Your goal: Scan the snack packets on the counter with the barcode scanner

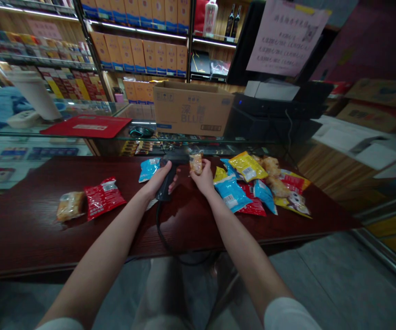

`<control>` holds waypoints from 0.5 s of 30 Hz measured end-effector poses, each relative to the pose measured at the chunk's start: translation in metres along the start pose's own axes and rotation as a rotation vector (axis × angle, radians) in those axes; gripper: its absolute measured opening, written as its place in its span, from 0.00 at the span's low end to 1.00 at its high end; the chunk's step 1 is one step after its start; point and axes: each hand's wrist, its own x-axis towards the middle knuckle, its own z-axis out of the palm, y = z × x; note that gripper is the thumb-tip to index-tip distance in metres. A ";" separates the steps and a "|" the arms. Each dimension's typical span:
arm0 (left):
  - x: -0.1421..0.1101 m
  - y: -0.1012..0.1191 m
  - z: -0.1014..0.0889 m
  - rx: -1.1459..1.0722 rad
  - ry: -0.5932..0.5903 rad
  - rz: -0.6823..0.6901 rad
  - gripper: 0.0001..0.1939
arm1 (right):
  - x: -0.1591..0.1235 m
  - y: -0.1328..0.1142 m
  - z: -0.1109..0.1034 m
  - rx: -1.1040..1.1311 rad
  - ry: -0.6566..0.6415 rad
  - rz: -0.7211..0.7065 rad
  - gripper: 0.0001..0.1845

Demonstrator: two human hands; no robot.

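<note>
My left hand (161,179) is wrapped round the grip of a black barcode scanner (165,189), whose head points right. My right hand (203,176) holds a small clear-wrapped pastry (196,162) upright in front of the scanner head. Partly behind my left hand lies a blue snack packet (148,169). Further left are a red snack packet (104,198) and a wrapped bread (70,206). To the right of my right hand is a pile with a yellow packet (248,166), a blue packet (232,193), red packets and more wrapped bread (271,166).
The dark wooden table (122,238) runs across in front of me. The scanner's cable (161,238) hangs over its near edge. A glass counter behind bears a cardboard box (193,110), a mouse (141,132), a red folder (87,126) and a white cup (34,95). A black printer (270,107) stands right.
</note>
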 end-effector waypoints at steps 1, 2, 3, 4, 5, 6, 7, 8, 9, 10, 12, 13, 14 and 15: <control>0.001 0.001 -0.002 -0.001 0.010 -0.002 0.25 | 0.000 -0.003 -0.005 -0.037 0.006 -0.016 0.32; 0.002 0.002 -0.004 -0.005 0.024 -0.003 0.24 | 0.001 -0.005 -0.011 -0.087 0.018 -0.034 0.33; 0.003 0.003 -0.006 -0.013 0.041 -0.002 0.24 | 0.002 -0.008 -0.019 -0.147 0.038 -0.051 0.33; 0.004 0.004 -0.007 -0.023 0.057 0.001 0.24 | 0.004 -0.010 -0.029 -0.214 0.067 -0.064 0.33; 0.004 0.005 -0.009 -0.034 0.071 0.004 0.24 | 0.007 -0.012 -0.042 -0.283 0.103 -0.071 0.33; 0.005 0.005 -0.010 -0.044 0.082 0.007 0.24 | 0.010 -0.012 -0.056 -0.343 0.144 -0.075 0.32; 0.006 0.006 -0.011 -0.051 0.089 0.008 0.24 | 0.013 -0.011 -0.072 -0.389 0.186 -0.076 0.31; 0.007 0.006 -0.011 -0.054 0.091 0.008 0.24 | 0.016 -0.008 -0.089 -0.429 0.226 -0.066 0.31; 0.008 0.006 -0.012 -0.053 0.091 0.010 0.24 | 0.020 -0.004 -0.106 -0.466 0.251 -0.035 0.31; 0.008 0.005 -0.012 -0.049 0.091 0.015 0.25 | 0.023 0.002 -0.123 -0.504 0.270 0.013 0.30; 0.009 0.004 -0.013 -0.037 0.087 0.023 0.25 | 0.027 0.016 -0.153 -0.581 0.304 0.096 0.31; 0.009 0.003 -0.014 -0.031 0.081 0.023 0.25 | 0.029 0.024 -0.164 -0.618 0.315 0.129 0.32; 0.009 0.002 -0.014 -0.026 0.073 0.017 0.25 | 0.030 0.032 -0.174 -0.644 0.312 0.166 0.33; 0.009 0.002 -0.015 -0.025 0.066 0.008 0.24 | 0.031 0.039 -0.180 -0.656 0.296 0.198 0.33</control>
